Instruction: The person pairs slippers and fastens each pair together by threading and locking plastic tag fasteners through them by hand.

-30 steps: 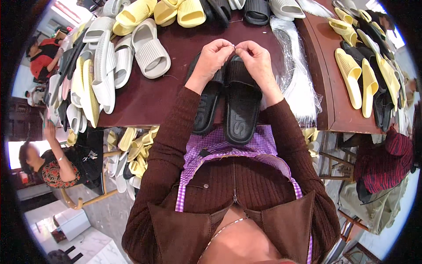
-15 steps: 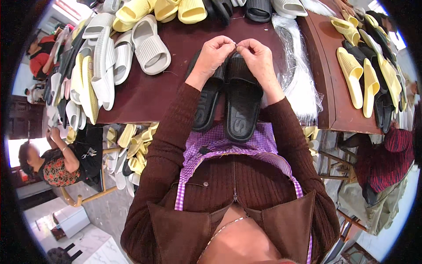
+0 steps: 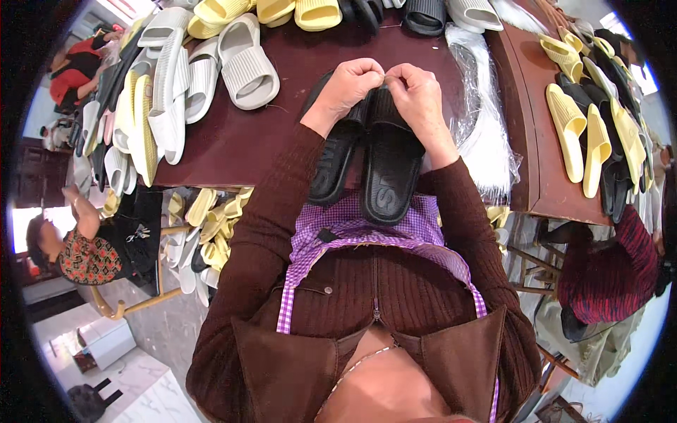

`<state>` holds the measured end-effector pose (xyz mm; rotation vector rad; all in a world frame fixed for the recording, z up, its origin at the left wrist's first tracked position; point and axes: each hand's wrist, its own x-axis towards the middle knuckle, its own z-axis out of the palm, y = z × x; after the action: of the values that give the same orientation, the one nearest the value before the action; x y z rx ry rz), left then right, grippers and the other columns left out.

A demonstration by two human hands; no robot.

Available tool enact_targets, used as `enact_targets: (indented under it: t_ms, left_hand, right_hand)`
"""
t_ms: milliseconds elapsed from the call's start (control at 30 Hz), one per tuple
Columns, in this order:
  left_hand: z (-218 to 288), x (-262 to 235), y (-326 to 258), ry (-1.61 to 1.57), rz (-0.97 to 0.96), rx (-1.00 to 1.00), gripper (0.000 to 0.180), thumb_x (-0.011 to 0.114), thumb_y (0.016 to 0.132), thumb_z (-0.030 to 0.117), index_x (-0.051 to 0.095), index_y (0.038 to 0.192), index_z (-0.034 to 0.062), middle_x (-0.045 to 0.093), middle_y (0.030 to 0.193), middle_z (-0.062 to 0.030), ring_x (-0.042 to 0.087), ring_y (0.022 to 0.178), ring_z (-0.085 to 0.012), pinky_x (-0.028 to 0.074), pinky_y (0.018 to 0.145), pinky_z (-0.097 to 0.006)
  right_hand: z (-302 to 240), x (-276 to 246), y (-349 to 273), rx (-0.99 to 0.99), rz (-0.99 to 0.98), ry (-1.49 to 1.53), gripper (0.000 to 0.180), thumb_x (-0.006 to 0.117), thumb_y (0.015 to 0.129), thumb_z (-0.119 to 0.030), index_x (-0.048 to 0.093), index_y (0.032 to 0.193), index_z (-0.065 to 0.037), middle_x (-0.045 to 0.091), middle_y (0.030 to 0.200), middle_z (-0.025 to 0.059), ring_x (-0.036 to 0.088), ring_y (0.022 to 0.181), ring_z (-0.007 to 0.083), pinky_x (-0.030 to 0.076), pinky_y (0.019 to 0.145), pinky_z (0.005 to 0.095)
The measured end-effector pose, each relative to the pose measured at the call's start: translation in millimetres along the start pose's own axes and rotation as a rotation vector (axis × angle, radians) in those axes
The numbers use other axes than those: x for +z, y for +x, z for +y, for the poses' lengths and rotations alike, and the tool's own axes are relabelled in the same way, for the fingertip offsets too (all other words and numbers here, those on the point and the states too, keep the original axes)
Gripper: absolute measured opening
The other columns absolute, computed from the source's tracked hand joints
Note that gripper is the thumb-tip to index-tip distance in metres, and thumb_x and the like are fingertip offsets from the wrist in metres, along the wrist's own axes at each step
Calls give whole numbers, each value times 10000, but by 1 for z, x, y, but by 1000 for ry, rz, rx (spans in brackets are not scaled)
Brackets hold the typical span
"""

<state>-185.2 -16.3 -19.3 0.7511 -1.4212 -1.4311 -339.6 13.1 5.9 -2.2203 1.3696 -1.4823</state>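
Note:
A pair of black slide sandals lies side by side in front of me, the right sandal [image 3: 390, 169] overhanging the table's near edge and the left sandal [image 3: 330, 169] partly under my wrist. Over their straps, my left hand [image 3: 350, 88] and my right hand [image 3: 421, 104] meet fingertip to fingertip. Both are closed in a pinch; what sits between the fingertips is too small to make out. To the right of my hands, a bundle of thin white plastic strands [image 3: 488, 151] rests in clear wrapping.
Grey slides [image 3: 248, 67] and yellow slides [image 3: 317, 13] crowd the far and left parts of the dark red table [image 3: 218, 151]. More yellow slides [image 3: 566, 130] lie on the right-hand table. Co-workers sit at left [image 3: 92, 247] and right [image 3: 606, 282]. Yellow slippers [image 3: 218, 218] are piled below the table.
My hands stay pinched together over the sandal straps, with only a small shift. The co-worker at left has moved their arms, and the one at right leans differently.

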Motion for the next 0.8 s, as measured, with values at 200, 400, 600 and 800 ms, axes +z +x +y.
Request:
enact_targets:
  t_ms: [200, 400, 600, 800]
  left_hand:
    - [14, 2, 0, 103, 119, -38, 164, 590, 867, 151, 656, 969, 40, 592, 772, 39, 488, 605, -37, 394, 547, -176]
    - [2, -89, -56, 618, 522, 125, 273, 577, 895, 184, 612, 1039, -45, 643, 887, -113, 594, 821, -166, 480, 756, -294]
    - [-4, -54, -88, 464, 456, -116, 313, 534, 925, 250, 608, 1067, -19, 629, 899, -45, 555, 764, -113, 451, 638, -242]
    - [-4, -46, -93, 334, 445, -198, 315, 523, 939, 254, 584, 1114, -1, 597, 940, -28, 527, 728, -75, 428, 570, -213]
  right_hand:
    - [1, -15, -1, 50, 48, -27, 91, 645, 784, -91, 656, 819, -8, 663, 777, 148, 656, 735, 267, 507, 666, 334]
    - [-35, -57, -44, 177, -391, 174, 196, 668, 802, -142, 650, 919, 15, 663, 855, 175, 656, 767, 267, 506, 677, 325]
    - [-42, -30, -49, 173, -485, -84, 345, 714, 774, -271, 603, 885, 36, 633, 858, 229, 625, 811, 376, 499, 707, 414]
    - [-8, 10, -47, 337, -404, -192, 391, 669, 765, -321, 590, 826, 57, 618, 843, 255, 619, 803, 403, 507, 719, 453]
